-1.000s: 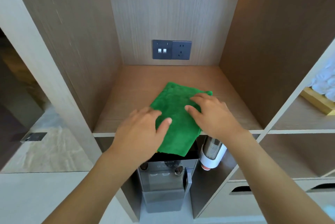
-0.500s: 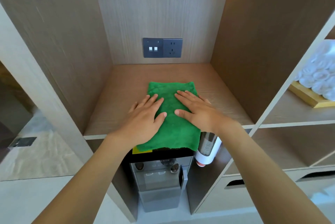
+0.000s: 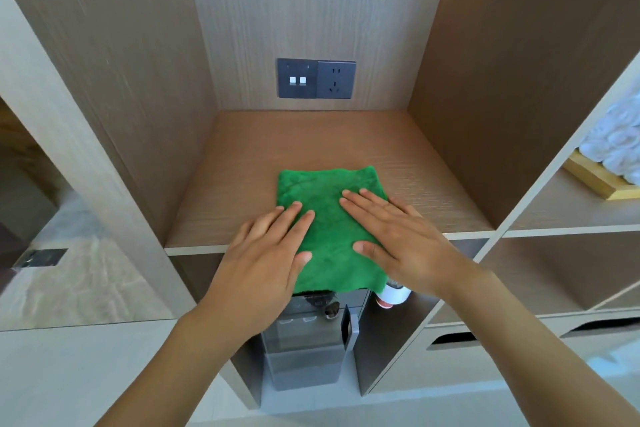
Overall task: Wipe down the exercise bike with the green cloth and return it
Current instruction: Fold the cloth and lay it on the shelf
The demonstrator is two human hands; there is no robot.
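Head view. The green cloth [image 3: 330, 219], folded flat, lies at the front edge of the wooden shelf [image 3: 242, 163], its near end overhanging that edge. The left hand [image 3: 266, 253] and right hand [image 3: 398, 236] both rest palm-down on it, fingers straight, neither grip closed on anything. The cloth appears soft, light and limp; it would likely sag if lifted, so a pinch at the overhanging end or a corner suits best. A wall socket [image 3: 316, 78] sits behind; a dispenser [image 3: 308, 340] stands below the shelf.
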